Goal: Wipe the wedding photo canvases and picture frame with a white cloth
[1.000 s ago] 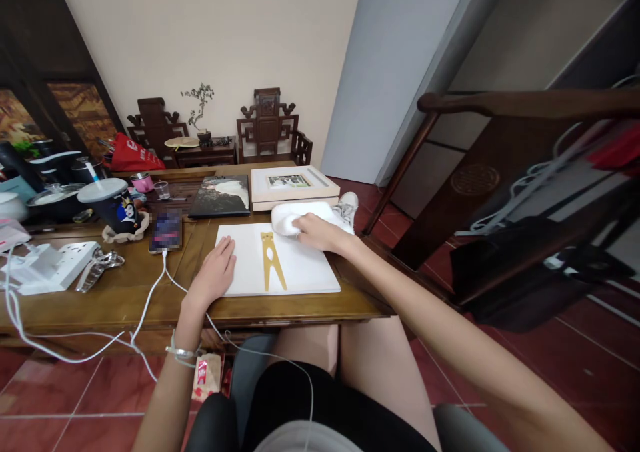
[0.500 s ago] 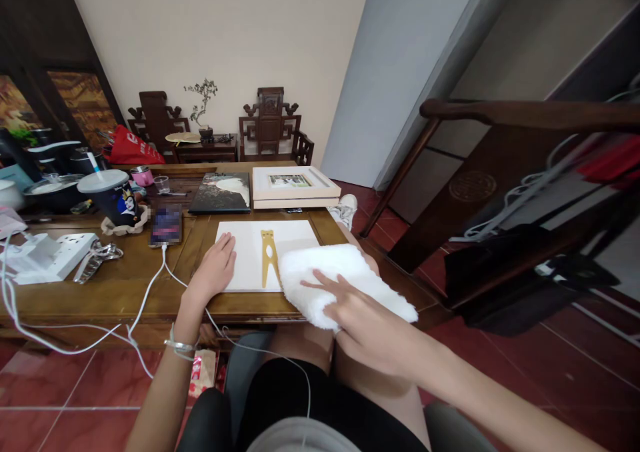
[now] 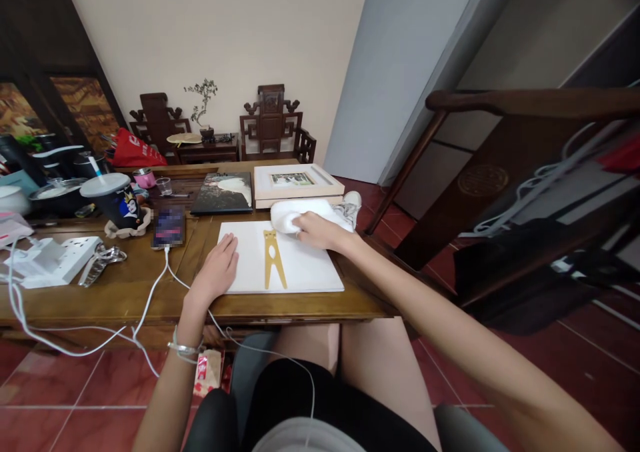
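Note:
A white flat board [image 3: 245, 259] lies near the front edge of the wooden table, with a golden A-shaped piece [image 3: 273, 265] along its middle. My left hand [image 3: 219, 267] rests on the board's left edge, fingers stretched out and holding nothing. At the board's far right corner my right hand [image 3: 317, 231] is closed on a fluffy white cloth [image 3: 305, 209]. The cloth covers that corner and reaches toward the white frame behind it. My right fingertips are partly buried in the cloth.
Behind the board are a dark picture panel [image 3: 223, 193] and a white picture frame [image 3: 299, 179]. On the left are a phone [image 3: 169, 227] with a cable, a lidded cup [image 3: 120, 199], a power strip [image 3: 67, 259] and a silvery clip [image 3: 103, 263]. A wooden chair [image 3: 480, 179] stands at right.
My right hand has moved the cloth away from me, from the board's near right corner to its far right one, baring the golden piece fully. My left hand has stayed in place.

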Demonstrator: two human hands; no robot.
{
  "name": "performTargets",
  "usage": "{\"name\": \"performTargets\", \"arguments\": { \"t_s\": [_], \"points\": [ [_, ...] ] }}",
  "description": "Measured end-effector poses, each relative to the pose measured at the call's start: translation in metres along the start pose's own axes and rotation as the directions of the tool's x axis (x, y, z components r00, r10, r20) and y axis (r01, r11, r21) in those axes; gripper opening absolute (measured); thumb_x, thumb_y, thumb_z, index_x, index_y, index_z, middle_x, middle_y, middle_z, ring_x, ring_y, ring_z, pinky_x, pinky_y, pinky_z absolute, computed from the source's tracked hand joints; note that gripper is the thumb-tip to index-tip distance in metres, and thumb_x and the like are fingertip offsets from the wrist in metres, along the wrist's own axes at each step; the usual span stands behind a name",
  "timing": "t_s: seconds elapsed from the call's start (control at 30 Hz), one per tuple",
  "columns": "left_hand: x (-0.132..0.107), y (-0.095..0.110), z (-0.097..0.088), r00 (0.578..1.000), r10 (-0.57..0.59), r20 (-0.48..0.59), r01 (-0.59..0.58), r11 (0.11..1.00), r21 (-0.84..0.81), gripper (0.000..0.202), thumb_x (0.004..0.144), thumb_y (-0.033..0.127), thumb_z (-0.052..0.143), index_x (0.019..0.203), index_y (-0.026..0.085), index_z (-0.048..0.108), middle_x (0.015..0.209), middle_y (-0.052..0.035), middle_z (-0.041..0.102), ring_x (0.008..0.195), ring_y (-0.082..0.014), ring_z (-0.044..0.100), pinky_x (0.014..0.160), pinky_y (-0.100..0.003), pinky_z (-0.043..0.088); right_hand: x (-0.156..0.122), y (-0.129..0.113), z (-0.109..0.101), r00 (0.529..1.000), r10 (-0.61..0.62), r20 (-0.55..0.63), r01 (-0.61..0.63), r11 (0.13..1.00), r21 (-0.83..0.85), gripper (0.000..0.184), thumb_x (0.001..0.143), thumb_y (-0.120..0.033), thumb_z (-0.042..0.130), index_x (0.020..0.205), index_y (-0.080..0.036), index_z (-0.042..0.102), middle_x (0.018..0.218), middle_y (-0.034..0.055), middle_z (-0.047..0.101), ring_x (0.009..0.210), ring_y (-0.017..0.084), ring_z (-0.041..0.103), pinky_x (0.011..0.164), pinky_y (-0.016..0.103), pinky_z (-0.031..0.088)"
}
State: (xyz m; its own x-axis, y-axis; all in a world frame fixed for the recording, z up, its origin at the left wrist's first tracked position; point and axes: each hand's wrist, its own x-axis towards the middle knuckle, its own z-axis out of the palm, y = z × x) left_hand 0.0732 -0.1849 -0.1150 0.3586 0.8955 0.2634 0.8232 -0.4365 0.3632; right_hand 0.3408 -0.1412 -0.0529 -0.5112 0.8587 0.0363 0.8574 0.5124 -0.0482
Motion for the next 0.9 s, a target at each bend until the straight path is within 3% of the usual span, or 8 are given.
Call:
{"name": "performTargets", "arguments": {
  "t_s": [0.13,0.3,0.4,0.5,0.63,0.77,0.9],
  "points": [
    [0.000,-0.001,0.002,1.000,0.002,-0.012,-0.002,1.000,-0.010,0.051,0.095,0.029,0.029,0.139,0.008,0.042,0.151,-0.0158,0.037,0.143,-0.0246,0.028,0.118,-0.045,0.024,-0.028,-0.015,0.002,0.999,-0.032,0.017,0.032,0.999,0.007,0.025,0.075,-0.002,0.042,0.085,-0.010,0.064,0.098,0.0193,0.068,0.105,0.030,0.062,0.090,0.037,0.043],
    [0.000,0.000,0.004,1.000,-0.007,-0.020,0.007,1.000,-0.009,0.052,0.094,0.030,0.028,0.139,0.006,0.042,0.150,-0.0169,0.037,0.142,-0.0244,0.029,0.118,-0.045,0.024,-0.095,-0.046,0.000,0.993,-0.120,0.013,0.119,0.991,0.066,0.023,0.074,-0.002,0.043,0.080,-0.012,0.063,0.125,0.0237,0.059,0.131,0.033,0.044,0.105,0.048,0.035],
    [0.000,0.001,0.004,0.999,-0.013,-0.029,0.013,1.000,-0.003,0.053,0.094,0.030,0.027,0.138,0.004,0.042,0.150,-0.0181,0.037,0.142,-0.0251,0.029,0.118,-0.045,0.024,-0.132,-0.065,-0.005,0.992,-0.123,0.035,0.119,0.987,0.103,0.023,0.071,-0.003,0.044,0.077,-0.016,0.062,0.133,0.0227,0.054,0.135,0.032,0.039,0.107,0.048,0.035],
    [0.000,0.001,0.004,1.000,-0.010,-0.021,0.010,1.000,0.009,0.054,0.095,0.031,0.026,0.137,0.002,0.042,0.150,-0.0188,0.037,0.142,-0.0252,0.030,0.118,-0.044,0.024,-0.151,-0.076,-0.011,0.990,-0.126,0.061,0.119,0.987,0.110,0.027,0.068,-0.002,0.045,0.080,-0.017,0.063,0.136,0.0190,0.053,0.135,0.032,0.039,0.107,0.046,0.036],
    [0.000,0.001,0.004,1.000,-0.012,-0.018,0.012,1.000,0.011,0.054,0.095,0.030,0.025,0.137,0.001,0.042,0.150,-0.0197,0.037,0.142,-0.0253,0.029,0.118,-0.043,0.024,-0.135,-0.073,-0.014,0.993,-0.045,0.110,0.035,0.995,0.092,0.024,0.070,-0.003,0.043,0.079,-0.015,0.062,0.119,0.0207,0.061,0.114,0.032,0.057,0.093,0.040,0.044],
    [0.000,0.001,0.003,1.000,-0.007,-0.014,0.008,1.000,0.016,0.054,0.095,0.030,0.025,0.138,0.001,0.042,0.150,-0.0197,0.037,0.142,-0.0253,0.029,0.118,-0.043,0.024,-0.081,-0.059,-0.010,0.997,0.043,0.056,-0.047,0.996,0.075,0.023,0.075,-0.005,0.039,0.081,-0.014,0.059,0.086,0.0152,0.065,0.097,0.029,0.062,0.086,0.036,0.043],
    [0.000,0.002,0.001,1.000,-0.004,-0.012,0.004,1.000,0.005,0.053,0.095,0.030,0.025,0.137,0.001,0.043,0.149,-0.0201,0.037,0.142,-0.0254,0.030,0.118,-0.044,0.024,-0.024,-0.055,-0.004,0.995,0.104,0.000,-0.104,0.993,0.062,0.024,0.077,-0.005,0.039,0.086,-0.013,0.060,0.095,0.0171,0.065,0.096,0.028,0.061,0.083,0.034,0.042]
  ]
}}
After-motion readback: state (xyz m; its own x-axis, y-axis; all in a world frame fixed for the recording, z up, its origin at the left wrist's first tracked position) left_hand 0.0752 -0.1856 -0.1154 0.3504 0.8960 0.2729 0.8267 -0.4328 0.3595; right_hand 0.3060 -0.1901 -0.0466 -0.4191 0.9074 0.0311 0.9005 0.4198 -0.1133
